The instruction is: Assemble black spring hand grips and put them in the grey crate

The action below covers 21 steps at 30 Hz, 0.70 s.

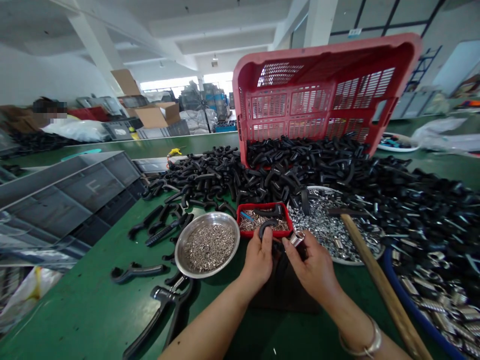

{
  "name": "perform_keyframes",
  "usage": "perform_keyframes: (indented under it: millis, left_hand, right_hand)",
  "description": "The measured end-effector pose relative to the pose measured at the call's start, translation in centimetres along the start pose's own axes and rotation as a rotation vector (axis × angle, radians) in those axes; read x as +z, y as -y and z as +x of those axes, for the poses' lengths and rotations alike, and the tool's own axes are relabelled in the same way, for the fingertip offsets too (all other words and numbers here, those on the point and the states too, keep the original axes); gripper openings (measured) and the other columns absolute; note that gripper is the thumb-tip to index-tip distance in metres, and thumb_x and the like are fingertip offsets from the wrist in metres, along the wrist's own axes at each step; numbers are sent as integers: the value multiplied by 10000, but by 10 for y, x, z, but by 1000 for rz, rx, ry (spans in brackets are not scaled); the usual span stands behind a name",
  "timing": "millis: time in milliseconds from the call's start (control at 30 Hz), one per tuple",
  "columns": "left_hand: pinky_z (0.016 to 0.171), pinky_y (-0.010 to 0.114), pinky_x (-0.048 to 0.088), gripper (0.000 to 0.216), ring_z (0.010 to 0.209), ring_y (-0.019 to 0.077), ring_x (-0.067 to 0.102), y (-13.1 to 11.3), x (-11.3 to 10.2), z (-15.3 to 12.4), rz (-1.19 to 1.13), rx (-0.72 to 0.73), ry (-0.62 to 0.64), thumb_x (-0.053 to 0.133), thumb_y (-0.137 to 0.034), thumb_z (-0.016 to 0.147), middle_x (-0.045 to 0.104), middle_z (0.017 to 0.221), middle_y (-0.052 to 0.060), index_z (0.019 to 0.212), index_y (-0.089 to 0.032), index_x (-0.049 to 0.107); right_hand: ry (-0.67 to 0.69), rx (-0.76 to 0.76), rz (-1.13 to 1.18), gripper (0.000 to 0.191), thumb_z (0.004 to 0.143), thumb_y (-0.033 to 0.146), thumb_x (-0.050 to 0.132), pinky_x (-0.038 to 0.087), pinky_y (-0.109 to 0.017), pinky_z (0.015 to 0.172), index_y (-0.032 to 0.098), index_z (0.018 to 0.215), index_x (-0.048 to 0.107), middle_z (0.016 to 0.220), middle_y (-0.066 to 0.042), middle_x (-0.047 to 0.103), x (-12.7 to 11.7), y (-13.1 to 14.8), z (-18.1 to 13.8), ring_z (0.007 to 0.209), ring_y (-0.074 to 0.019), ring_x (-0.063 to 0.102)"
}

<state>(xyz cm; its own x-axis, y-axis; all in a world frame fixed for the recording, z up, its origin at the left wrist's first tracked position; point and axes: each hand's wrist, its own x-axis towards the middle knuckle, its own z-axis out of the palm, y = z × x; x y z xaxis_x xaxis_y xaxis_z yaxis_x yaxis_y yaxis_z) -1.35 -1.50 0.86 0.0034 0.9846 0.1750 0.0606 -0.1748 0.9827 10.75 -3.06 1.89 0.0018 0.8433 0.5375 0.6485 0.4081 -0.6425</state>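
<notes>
Being pinched by right hand (pixel 317 267) and left hand (pixel 258 260) near the red tray (pixel 246 233), spring (pixel 297 239) and black handle (pixel 267 223) could be dropped if twisted.

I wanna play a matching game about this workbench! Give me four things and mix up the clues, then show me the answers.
Things:
1. shiny spring
2. small red tray
3. hammer
4. grey crate

Clues:
A. marked with a letter F
B. has metal pins inside
C. held in the right hand
D. has a wooden handle

Right pairs: 1-C, 2-B, 3-D, 4-A
</notes>
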Motion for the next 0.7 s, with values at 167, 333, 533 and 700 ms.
perform_keyframes:
  millis: [167,333,533,700]
  left_hand:
    - [791,278,418,378,825,157,562,1,-1,-3,111,42,53,286,-446,883,609,874,63,893,-150,519]
    - [654,260,456,397,662,136,552,2,0,-7,84,-42,147,262,-493,870,577,735,29,837,-170,490]
    - [321,184,354,439,358,75,437,9,-1,-7,29,-229,218,293,-573,823,472,563,-37,845,-170,467]
    - [288,157,338,480,307,66,424,16,-5,-5,77,-268,279,282,-593,813,449,489,-58,901,-157,463]
  right_hand:
    - [85,-29,3,116,821,301,475,416,-252,585,192,816,517,713,-34,598,0,-6,0,650,-158,562]
    - [245,2,66,211,847,351,425,443,-282,671,185,929,527,842,-67,633,0,-15,-1,769,-185,590]
    - [405,12,38,278,870,380,365,424,-323,742,175,987,512,905,-89,619,0,-24,2,840,-204,571]
    - [556,27,88,283,889,378,315,418,-306,719,171,911,507,844,-75,611,-2,-27,7,786,-179,561]
